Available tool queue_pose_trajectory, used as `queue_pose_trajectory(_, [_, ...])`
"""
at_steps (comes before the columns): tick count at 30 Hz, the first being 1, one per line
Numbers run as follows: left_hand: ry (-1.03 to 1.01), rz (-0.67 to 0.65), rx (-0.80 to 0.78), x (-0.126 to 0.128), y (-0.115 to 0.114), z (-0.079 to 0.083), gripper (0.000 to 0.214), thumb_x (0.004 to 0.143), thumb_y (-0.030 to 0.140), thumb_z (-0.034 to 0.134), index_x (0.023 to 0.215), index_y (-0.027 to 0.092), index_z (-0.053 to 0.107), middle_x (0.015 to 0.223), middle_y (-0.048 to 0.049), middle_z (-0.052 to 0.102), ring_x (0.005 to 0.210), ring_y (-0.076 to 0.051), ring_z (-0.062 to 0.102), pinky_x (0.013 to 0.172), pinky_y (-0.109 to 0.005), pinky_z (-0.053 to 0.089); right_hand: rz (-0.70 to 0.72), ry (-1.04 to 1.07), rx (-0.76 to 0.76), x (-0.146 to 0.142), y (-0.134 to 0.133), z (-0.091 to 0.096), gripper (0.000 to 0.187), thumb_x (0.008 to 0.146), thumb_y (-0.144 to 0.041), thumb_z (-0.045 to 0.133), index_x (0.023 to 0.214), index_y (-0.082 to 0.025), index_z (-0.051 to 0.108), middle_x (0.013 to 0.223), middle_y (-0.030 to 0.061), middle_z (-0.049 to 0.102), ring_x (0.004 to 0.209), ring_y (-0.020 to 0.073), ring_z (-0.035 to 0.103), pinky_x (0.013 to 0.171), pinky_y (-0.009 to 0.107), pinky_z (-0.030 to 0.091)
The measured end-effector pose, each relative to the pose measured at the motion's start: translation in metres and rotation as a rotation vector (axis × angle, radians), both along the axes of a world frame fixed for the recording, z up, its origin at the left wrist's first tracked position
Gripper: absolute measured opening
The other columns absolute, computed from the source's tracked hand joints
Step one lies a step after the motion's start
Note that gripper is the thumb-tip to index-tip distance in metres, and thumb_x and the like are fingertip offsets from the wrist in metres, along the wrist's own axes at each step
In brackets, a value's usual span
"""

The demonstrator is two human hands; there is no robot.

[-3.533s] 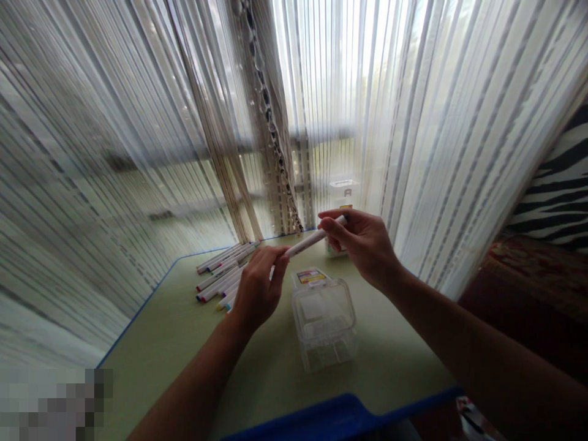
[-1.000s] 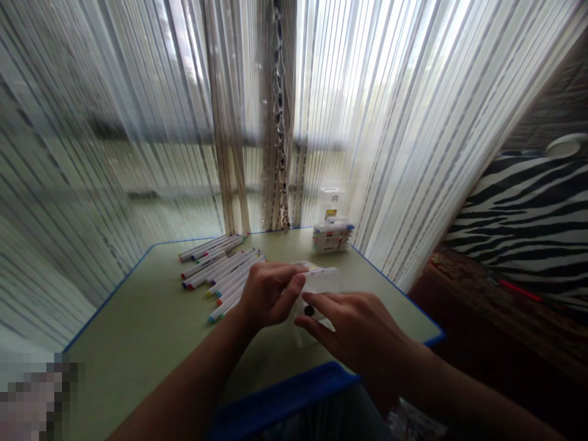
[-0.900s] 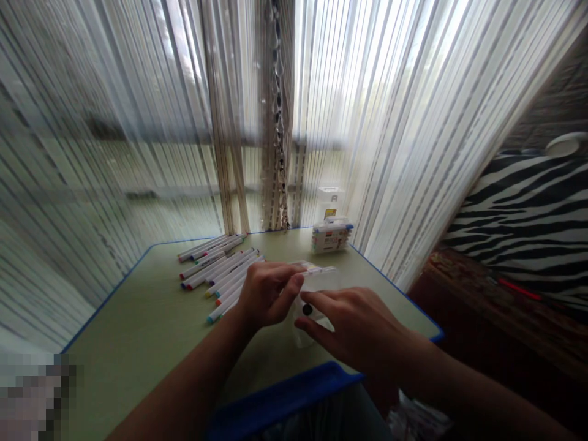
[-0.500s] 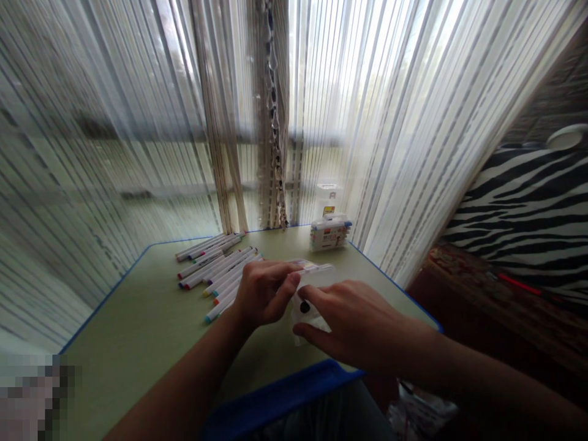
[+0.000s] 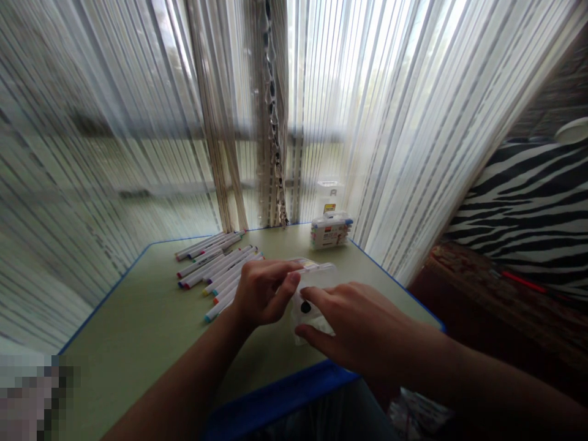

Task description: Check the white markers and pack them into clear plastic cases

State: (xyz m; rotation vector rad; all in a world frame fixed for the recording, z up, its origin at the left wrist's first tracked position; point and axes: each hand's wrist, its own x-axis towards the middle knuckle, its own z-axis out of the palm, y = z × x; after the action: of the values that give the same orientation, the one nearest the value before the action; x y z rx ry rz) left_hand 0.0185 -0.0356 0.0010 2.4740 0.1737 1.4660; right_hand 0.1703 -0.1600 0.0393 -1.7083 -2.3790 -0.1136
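A clear plastic marker case [image 5: 324, 277] is tilted up between my hands above the near part of the table. My left hand [image 5: 264, 293] pinches its upper left edge between thumb and fingers. On the right side, my right hand [image 5: 351, 315] has its index finger and thumb apart against the case, beside a small round black spot [image 5: 305, 306] on it. Its other fingers are partly hidden. Left of my left hand lie several white markers [image 5: 225, 269] with coloured ends, in a loose row.
The green table [image 5: 133, 306] has a blue edge. A filled marker case [image 5: 329, 233] stands at its back right corner, before string curtains [image 5: 390, 92]. A zebra-striped cover [image 5: 528, 214] is at the right. A crinkled plastic bag [image 5: 420, 413] lies below the table.
Both hands stay on the clear case in nearly the same place. My right hand has shifted very slightly to the right, and the view has moved a little.
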Motion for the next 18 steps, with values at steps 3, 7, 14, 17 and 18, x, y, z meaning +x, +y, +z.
queue_pose_trajectory(3, [0.003,0.010,-0.002,0.000,0.000,-0.001,0.025,0.090,0.022,0.053,0.093,0.012,0.076,0.069,-0.0065,0.074,0.047,-0.011,0.058,0.048,-0.022,0.040,-0.015,0.002,0.005,0.000,-0.001,-0.001,0.026,0.090,-0.043,0.062,0.094,-0.017,0.065,0.082,0.0074,0.074,0.067,0.0243,0.070,0.053,0.032,0.030])
queue_pose_trajectory(7, [0.009,0.029,0.003,0.000,0.002,-0.002,0.026,0.090,0.023,0.053,0.092,0.011,0.076,0.066,-0.0059,0.073,0.046,-0.011,0.058,0.047,-0.023,0.039,-0.022,0.017,0.014,0.001,-0.001,-0.002,0.026,0.090,-0.042,0.063,0.096,-0.018,0.067,0.079,0.0070,0.075,0.065,0.0238,0.070,0.052,0.032,0.033])
queue_pose_trajectory(14, [0.026,0.042,-0.064,-0.003,0.002,-0.004,0.038,0.094,0.033,0.047,0.099,0.010,0.076,0.059,-0.0039,0.068,0.047,-0.012,0.058,0.049,-0.024,0.039,0.097,0.355,0.368,0.022,-0.011,0.023,0.017,0.090,-0.034,0.064,0.082,-0.023,0.075,0.055,-0.0032,0.065,0.042,0.0098,0.054,0.049,0.024,0.040])
queue_pose_trajectory(17, [-0.033,0.128,-0.148,-0.008,0.010,-0.005,0.045,0.097,0.039,0.040,0.099,0.012,0.076,0.048,0.0008,0.057,0.044,-0.012,0.053,0.049,-0.024,0.037,-0.020,0.569,0.542,0.036,0.016,0.043,0.035,0.093,-0.035,0.059,0.064,-0.020,0.070,0.046,-0.0011,0.058,0.038,0.0089,0.047,0.043,0.024,0.035])
queue_pose_trajectory(18, [-0.059,0.178,-0.178,-0.010,0.015,-0.005,0.046,0.097,0.039,0.040,0.097,0.012,0.076,0.046,0.0018,0.055,0.043,-0.012,0.052,0.049,-0.025,0.037,-0.031,0.654,0.553,0.041,0.033,0.045,0.037,0.093,-0.037,0.058,0.062,-0.019,0.069,0.047,0.0004,0.060,0.039,0.0092,0.049,0.042,0.024,0.035])
